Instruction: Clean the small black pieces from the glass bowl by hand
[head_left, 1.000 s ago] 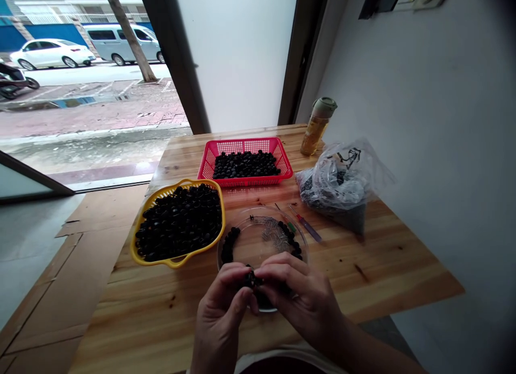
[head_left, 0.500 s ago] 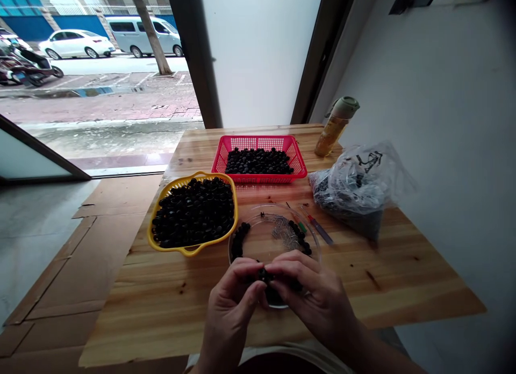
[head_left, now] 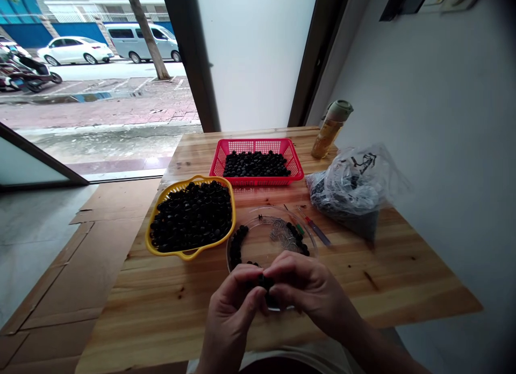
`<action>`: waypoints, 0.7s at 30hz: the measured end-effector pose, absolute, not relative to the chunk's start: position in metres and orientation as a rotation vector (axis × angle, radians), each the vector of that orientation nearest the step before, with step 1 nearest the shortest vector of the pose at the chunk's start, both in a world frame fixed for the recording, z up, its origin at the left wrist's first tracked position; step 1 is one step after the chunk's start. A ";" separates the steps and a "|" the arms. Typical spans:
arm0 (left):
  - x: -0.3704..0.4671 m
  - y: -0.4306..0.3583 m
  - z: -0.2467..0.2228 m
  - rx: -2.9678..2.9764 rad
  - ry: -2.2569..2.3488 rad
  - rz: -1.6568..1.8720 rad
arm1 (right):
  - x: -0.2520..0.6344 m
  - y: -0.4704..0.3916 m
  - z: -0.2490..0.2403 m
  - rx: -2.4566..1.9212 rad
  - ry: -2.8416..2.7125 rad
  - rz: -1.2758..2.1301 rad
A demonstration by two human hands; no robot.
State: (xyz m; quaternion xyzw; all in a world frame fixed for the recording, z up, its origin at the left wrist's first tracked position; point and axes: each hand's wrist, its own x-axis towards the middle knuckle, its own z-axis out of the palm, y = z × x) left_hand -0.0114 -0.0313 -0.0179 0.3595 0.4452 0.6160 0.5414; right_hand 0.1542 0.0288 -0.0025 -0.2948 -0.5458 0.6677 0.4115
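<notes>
Between the fingertips of my left hand [head_left: 236,304] and my right hand [head_left: 310,288] is a small black part [head_left: 265,281], pinched from both sides. Fingers hide much of its shape. Both hands are over the near edge of a clear round dish [head_left: 317,254]. Inside the dish, black pieces [head_left: 237,244] line the left side, more lie along the right, and thin metal pins [head_left: 281,231] are heaped toward the back. A yellow basket [head_left: 189,254] full of black round parts stands left of the dish. Behind is a red basket [head_left: 258,181] of black pieces.
Right of the dish lie a screwdriver-like tool [head_left: 319,232] and a green-handled tool [head_left: 299,228]. Farther right, a plastic bag [head_left: 350,183] of dark parts rests on the wooden table [head_left: 161,315]. A bottle [head_left: 331,129] stands behind it, near the wall.
The fingers of my right hand have shifted slightly around the small black part, which stays between both hands. The whole view has moved a little.
</notes>
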 end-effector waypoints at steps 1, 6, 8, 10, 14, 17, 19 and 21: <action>-0.011 -0.032 -0.019 0.842 1.063 1.455 | 0.154 0.028 -0.003 -0.734 -1.323 1.739; -0.011 -0.035 -0.022 0.807 1.067 1.425 | 0.154 0.023 -0.002 -0.764 -1.386 1.635; -0.011 -0.036 -0.023 0.791 1.050 1.432 | 0.153 0.023 -0.002 -0.774 -1.447 1.536; -0.011 -0.036 -0.024 0.777 1.054 1.440 | 0.152 0.022 -0.002 -0.781 -1.481 1.478; -0.012 -0.035 -0.027 0.761 1.120 1.446 | 0.151 0.022 -0.002 -0.785 -1.511 1.393; -0.014 -0.034 -0.028 0.760 1.123 1.441 | 0.150 0.021 -0.002 -0.778 -1.514 1.375; -0.015 -0.033 -0.029 0.771 1.102 1.445 | 0.150 0.022 -0.003 -0.768 -1.464 1.449; -0.015 -0.033 -0.029 0.776 1.074 1.448 | 0.149 0.023 -0.004 -0.730 -1.366 1.582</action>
